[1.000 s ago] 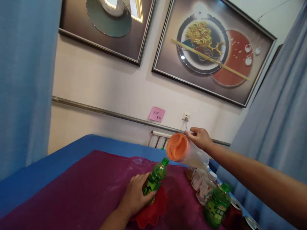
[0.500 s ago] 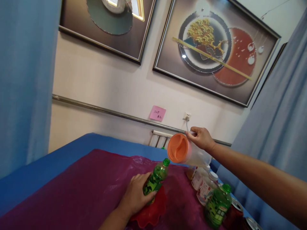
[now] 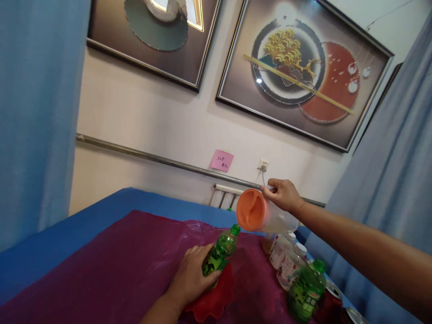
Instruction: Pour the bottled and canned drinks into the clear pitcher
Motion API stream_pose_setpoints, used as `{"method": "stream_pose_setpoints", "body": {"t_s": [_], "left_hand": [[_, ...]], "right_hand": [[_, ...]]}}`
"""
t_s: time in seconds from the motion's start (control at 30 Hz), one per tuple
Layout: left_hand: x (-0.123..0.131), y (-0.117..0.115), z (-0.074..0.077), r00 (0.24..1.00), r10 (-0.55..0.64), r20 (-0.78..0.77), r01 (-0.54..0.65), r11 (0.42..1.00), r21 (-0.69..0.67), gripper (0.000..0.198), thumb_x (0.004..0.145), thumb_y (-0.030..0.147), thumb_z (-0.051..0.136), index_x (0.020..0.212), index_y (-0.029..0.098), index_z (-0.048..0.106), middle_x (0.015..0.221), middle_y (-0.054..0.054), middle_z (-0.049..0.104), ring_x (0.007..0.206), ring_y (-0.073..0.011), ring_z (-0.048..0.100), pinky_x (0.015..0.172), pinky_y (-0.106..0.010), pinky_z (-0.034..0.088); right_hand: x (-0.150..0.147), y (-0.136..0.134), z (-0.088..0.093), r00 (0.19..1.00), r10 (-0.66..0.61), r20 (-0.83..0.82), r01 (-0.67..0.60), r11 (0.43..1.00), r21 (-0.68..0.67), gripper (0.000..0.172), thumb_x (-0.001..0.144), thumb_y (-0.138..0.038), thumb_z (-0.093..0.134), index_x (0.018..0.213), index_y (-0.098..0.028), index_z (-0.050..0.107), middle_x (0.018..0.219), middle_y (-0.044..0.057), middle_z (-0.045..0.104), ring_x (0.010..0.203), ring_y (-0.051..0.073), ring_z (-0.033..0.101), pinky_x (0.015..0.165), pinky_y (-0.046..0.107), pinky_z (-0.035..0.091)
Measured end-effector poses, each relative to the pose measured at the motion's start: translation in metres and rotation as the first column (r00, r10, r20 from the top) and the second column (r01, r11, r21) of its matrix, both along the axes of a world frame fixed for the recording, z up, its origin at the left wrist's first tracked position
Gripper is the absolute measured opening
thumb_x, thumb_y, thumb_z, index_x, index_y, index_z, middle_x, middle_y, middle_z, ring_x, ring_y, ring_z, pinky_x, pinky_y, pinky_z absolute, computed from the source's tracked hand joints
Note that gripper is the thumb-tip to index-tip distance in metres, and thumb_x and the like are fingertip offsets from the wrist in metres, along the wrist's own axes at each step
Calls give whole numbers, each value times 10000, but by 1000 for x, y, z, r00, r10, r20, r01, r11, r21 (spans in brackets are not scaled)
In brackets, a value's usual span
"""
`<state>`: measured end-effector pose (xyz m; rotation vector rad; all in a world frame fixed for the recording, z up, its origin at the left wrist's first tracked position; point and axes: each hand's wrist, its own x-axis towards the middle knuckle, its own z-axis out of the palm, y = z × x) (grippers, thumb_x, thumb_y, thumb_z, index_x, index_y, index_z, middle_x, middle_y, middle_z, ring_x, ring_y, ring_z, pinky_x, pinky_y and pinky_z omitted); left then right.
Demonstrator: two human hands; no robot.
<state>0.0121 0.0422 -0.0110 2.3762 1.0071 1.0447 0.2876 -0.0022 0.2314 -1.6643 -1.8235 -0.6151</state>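
Observation:
My left hand (image 3: 192, 272) is wrapped around a green plastic bottle (image 3: 225, 245), which leans to the right above a red scalloped bowl (image 3: 219, 299). The bottle's mouth points up, close under the rim of a clear pitcher (image 3: 281, 220) with an orange lid (image 3: 251, 209). My right hand (image 3: 282, 194) grips the pitcher by its handle and holds it tipped on its side, lid toward the bottle. Whether liquid runs between them is too small to tell for sure.
On the right, a row holds clear bottles with white caps (image 3: 289, 265), another green bottle (image 3: 308, 290) and dark red cans (image 3: 329, 301). A purple plastic sheet (image 3: 111, 265) covers the blue table (image 3: 135, 196). Blue curtains (image 3: 37, 112) hang at both sides.
Almost nothing differs. The pitcher and the bottle appear shifted very slightly right and down, along with a small drift of the whole view.

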Motion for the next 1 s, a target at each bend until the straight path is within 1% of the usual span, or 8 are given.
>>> {"method": "stream_pose_setpoints", "body": {"t_s": [0.13,0.3,0.5,0.67,0.8,1.0], "left_hand": [[0,-1,1,1000,-4,-5,4,1000,-3,593,710,324,767,1277,218,628,1144,-91,734,1053,-307,651,961,-449,480],[0,-2,2,1000,-5,16,5,1000,1,576,707,340,763,1261,241,640,1144,-81,740,1054,-311,660,966,-453,484],[0,-3,4,1000,-13,6,13,1000,-19,584,704,330,762,1268,244,635,1145,-82,737,1059,-312,652,962,-447,475],[0,-1,0,1000,-24,16,24,999,-25,584,707,331,764,1268,239,632,1152,-81,734,1058,-308,646,967,-454,468],[1,0,-4,1000,-7,12,8,1000,-26,599,702,317,768,1277,223,630,1175,-94,728,1082,-317,639,991,-463,456],[1,0,-2,1000,-14,14,14,1000,-24,596,700,318,769,1270,212,634,1162,-97,732,1061,-316,645,976,-467,468]], "right_hand": [[-3,0,1,1000,-1,16,1,1000,-7,455,811,-555,484,535,-242,302,469,-44,343,469,111,292,510,273,218],[-4,-1,2,999,-3,33,3,1000,0,450,808,-549,489,533,-243,306,472,-41,351,478,115,296,516,273,225],[-4,-2,2,999,1,40,-1,1000,4,452,812,-548,492,530,-243,315,465,-37,363,472,116,301,508,273,229],[-4,-2,2,999,-4,40,3,1000,8,454,810,-547,497,530,-242,310,463,-43,355,467,113,298,509,273,226],[-3,-2,3,999,0,35,-1,1000,11,465,816,-558,494,534,-242,304,470,-46,343,473,112,294,511,275,221],[1,-1,0,1000,0,20,0,1000,13,465,821,-559,482,531,-244,303,467,-47,336,470,111,289,510,273,220]]}}
